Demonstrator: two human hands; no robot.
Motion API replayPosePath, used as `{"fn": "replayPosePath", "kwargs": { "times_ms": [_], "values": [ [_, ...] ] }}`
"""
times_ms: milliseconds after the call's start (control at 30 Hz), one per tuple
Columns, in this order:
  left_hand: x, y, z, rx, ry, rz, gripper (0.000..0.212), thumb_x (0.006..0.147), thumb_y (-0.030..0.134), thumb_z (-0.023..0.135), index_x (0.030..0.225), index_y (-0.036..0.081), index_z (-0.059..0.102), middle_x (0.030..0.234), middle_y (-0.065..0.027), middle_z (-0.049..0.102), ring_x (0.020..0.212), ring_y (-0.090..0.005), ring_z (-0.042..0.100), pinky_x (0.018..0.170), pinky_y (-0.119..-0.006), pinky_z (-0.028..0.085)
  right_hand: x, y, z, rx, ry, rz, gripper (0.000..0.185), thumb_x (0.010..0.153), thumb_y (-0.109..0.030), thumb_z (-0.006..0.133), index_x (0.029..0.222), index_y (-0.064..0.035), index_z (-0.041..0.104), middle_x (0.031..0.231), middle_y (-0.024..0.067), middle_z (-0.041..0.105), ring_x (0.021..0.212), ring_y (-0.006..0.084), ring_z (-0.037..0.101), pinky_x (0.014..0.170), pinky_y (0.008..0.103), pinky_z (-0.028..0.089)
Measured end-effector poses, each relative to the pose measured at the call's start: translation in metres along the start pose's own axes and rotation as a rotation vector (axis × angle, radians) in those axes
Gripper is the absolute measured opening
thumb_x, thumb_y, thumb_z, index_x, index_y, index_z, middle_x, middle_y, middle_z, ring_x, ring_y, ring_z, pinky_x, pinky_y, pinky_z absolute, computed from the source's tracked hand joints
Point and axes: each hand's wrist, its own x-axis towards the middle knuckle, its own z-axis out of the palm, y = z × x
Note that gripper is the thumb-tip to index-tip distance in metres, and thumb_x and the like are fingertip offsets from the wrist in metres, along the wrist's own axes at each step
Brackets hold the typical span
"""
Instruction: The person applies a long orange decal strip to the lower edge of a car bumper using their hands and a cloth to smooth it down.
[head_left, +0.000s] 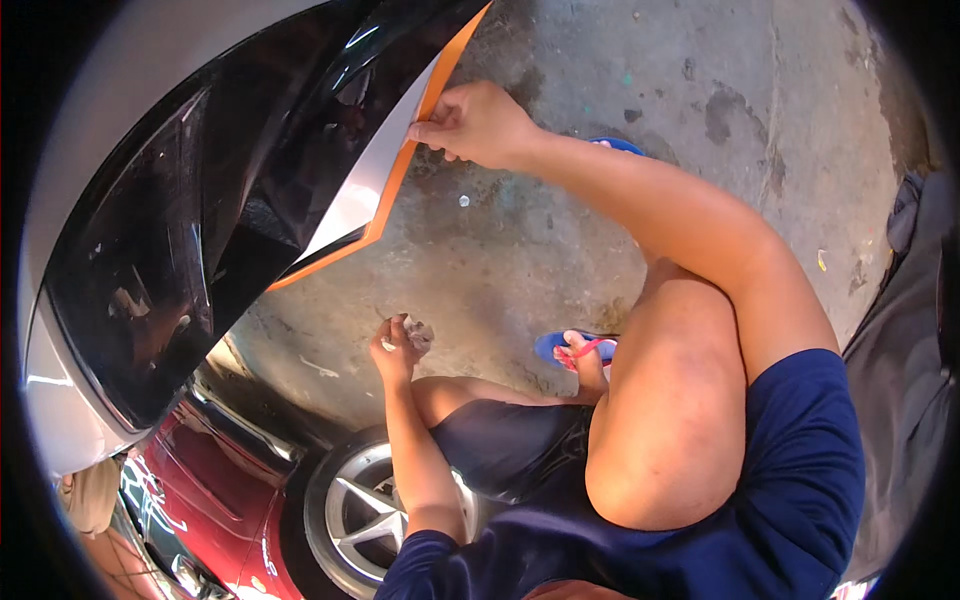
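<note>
My right hand (480, 124) pinches the edge of a strip of orange masking tape (386, 206) between thumb and fingers. The tape runs along the lower edge of a glossy black car bumper (247, 150), bordering a white panel section (360, 195) and bending at a corner. Lower in the view, my left hand (399, 349) is closed around a crumpled wad (418, 335), thin and pale, perhaps used tape or paper. It hovers near my bent left knee, apart from the bumper.
A red car (217, 495) with a silver alloy wheel (360, 517) stands at lower left. The stained concrete floor (697, 97) bears a small pale scrap (464, 201). My foot in a blue flip-flop (551, 349) rests there. Dark grey fabric (900, 360) lines the right side.
</note>
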Motion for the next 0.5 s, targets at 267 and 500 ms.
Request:
{"fn": "replayPosePath", "kwargs": {
  "times_ms": [267,500],
  "values": [
    [0.009,0.005,-0.003,-0.058,-0.021,-0.045,0.035,0.101,0.025,0.056,0.101,-0.005,0.073,0.08,-0.0102,0.072,0.073,-0.0166,0.067,0.066,-0.033,0.052,-0.001,-0.001,0.004,-0.025,0.028,-0.001,0.03,0.087,-0.027,0.079,0.088,0.0018,0.07,0.074,0.0054,0.068,0.061,0.0102,0.064,0.056,0.0252,0.051],
    [0.01,0.008,0.003,-0.058,-0.068,-0.024,0.037,0.104,0.027,0.053,0.103,-0.006,0.072,0.085,-0.0124,0.073,0.076,-0.0171,0.069,0.068,-0.031,0.054,0.003,0.007,0.005,-0.051,0.04,-0.094,0.032,0.087,-0.031,0.079,0.088,-0.0001,0.071,0.072,0.0049,0.068,0.059,0.0096,0.063,0.053,0.0252,0.049]
  ]
}}
